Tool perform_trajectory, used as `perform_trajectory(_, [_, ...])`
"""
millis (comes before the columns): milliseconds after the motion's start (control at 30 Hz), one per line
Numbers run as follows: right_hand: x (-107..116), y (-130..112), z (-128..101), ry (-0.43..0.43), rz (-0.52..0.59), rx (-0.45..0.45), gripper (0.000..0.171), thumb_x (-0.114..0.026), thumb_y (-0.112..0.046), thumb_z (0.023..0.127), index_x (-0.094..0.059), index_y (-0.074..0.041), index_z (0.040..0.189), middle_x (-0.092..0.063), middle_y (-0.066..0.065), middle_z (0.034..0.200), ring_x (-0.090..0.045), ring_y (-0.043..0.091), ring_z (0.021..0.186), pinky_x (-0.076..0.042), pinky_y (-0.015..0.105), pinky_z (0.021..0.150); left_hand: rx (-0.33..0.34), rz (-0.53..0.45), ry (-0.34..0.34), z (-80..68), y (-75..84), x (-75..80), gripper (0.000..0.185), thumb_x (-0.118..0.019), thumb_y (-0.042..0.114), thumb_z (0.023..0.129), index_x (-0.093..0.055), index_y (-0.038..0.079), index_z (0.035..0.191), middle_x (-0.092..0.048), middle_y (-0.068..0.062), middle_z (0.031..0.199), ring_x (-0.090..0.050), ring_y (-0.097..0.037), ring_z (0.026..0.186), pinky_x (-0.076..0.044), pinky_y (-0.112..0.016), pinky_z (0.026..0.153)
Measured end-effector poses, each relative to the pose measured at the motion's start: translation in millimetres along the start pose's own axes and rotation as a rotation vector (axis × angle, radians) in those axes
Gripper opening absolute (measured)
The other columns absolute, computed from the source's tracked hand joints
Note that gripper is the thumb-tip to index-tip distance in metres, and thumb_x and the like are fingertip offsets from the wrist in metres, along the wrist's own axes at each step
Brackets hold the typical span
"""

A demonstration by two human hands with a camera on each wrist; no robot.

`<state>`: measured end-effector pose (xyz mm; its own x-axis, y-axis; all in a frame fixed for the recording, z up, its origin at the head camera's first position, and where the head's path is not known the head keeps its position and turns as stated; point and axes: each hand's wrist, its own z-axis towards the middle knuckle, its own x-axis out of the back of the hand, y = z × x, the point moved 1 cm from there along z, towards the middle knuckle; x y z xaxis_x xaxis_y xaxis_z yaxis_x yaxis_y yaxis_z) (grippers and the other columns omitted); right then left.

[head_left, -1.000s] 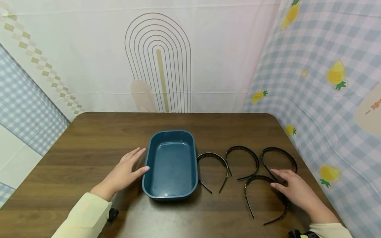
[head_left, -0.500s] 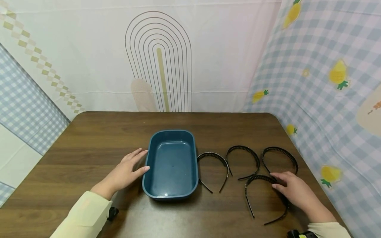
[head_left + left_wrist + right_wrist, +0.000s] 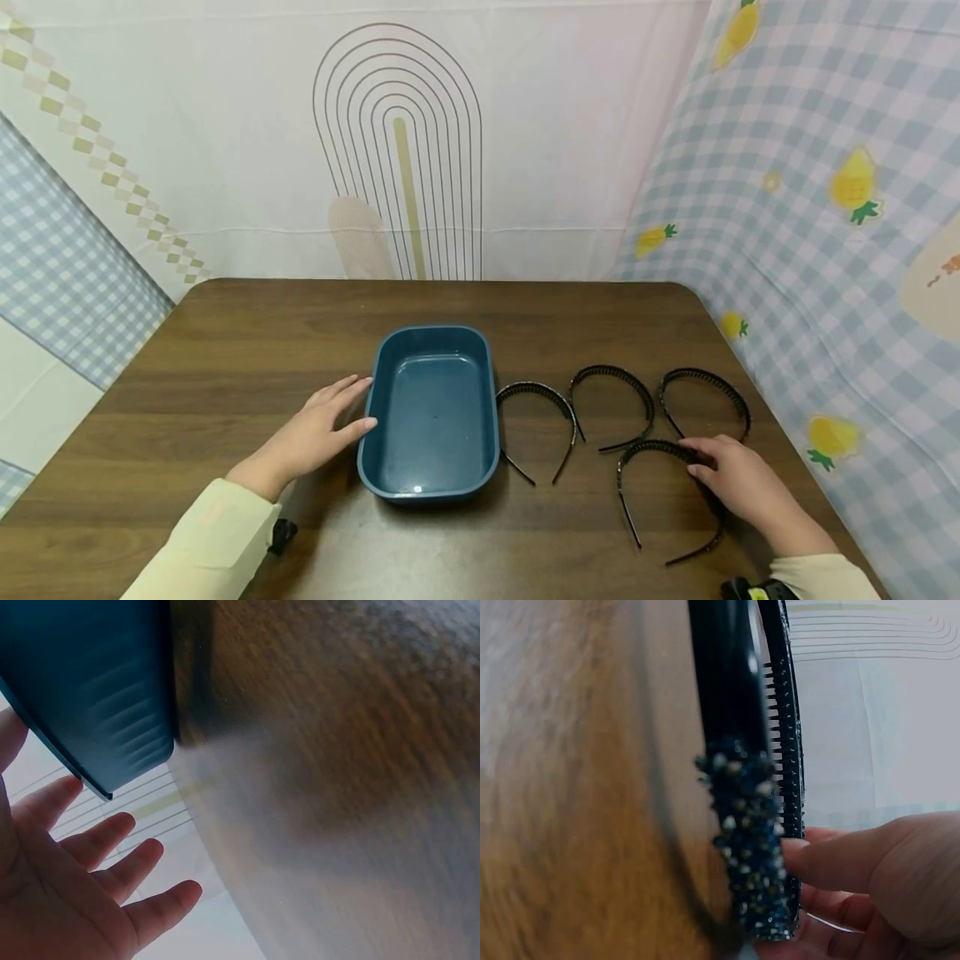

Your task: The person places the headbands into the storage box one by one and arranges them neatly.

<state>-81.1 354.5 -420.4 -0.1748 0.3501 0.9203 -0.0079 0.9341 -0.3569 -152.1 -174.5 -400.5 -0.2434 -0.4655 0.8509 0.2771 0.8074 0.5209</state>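
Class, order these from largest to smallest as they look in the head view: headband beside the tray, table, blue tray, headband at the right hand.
1. Table
2. Blue tray
3. Headband at the right hand, partly covered
4. Headband beside the tray

A dark brown, wood-grained table (image 3: 570,321) with rounded far corners. Behind it hangs a white cloth (image 3: 555,125) printed with thin nested arches (image 3: 397,94) around a slim olive bar (image 3: 408,192), a beige rounded shape (image 3: 358,237) at their lower left. A diagonal band of olive and beige squares (image 3: 110,159) crosses the cloth's left side. At right, rippled blue-and-white gingham (image 3: 772,242) bears yellow fruit (image 3: 853,182) with green leaves; more gingham at far left
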Motion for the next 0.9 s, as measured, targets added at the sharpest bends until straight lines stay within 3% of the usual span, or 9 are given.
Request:
perform_trajectory(367, [1.1, 4.4, 2.3, -0.024, 0.034, -0.001, 0.029, -0.065, -0.001, 0.087, -0.063, 0.004, 0.116, -0.062, 0.024, 0.107, -0.063, 0.036, 0.09, -0.051, 0.047, 0.069, 0.004, 0.032, 0.004, -1.0, 2.0, 0.9, 0.069, -0.054, 0.05, 0.095, -0.035, 0.012, 0.15, -0.031, -0.021, 0.153, -0.025, -0.044, 0.139, -0.029, -0.067, 0.104])
perform_trajectory(500, [3.0, 5.8, -0.5, -0.026, 0.044, 0.012, 0.028, -0.065, -0.001, 0.088, -0.062, 0.005, 0.115, -0.063, 0.026, 0.107, -0.062, 0.039, 0.094, -0.051, 0.048, 0.072, -0.015, 0.07, 0.012, -1.0, 2.4, 0.4, 0.069, -0.053, 0.05, 0.096, -0.035, 0.012, 0.15, -0.032, -0.021, 0.152, -0.027, -0.044, 0.139, -0.031, -0.065, 0.104])
perform_trajectory(633, [8.1, 4.7, -4.4, -0.005, 0.05, 0.024, 0.03, -0.064, -0.001, 0.088, -0.06, 0.007, 0.117, -0.063, 0.027, 0.109, -0.061, 0.043, 0.098, -0.052, 0.05, 0.075, -0.033, 0.099, 0.023, -0.6, 2.1, -1.3, 0.068, -0.051, 0.05, 0.097, -0.035, 0.012, 0.151, -0.034, -0.02, 0.152, -0.029, -0.043, 0.139, -0.032, -0.063, 0.104])
perform_trajectory(900, [17.6, -13.8, -3.9, 0.076, 0.061, 0.078, 0.03, -0.065, -0.001, 0.088, -0.062, 0.006, 0.117, -0.065, 0.019, 0.105, -0.062, 0.036, 0.094, -0.052, 0.048, 0.073, -0.06, 0.125, 0.036, -1.7, -2.6, -6.1, 0.069, -0.045, 0.054, 0.098, -0.033, 0.012, 0.152, -0.035, -0.021, 0.151, -0.032, -0.041, 0.138, -0.032, -0.061, 0.106])
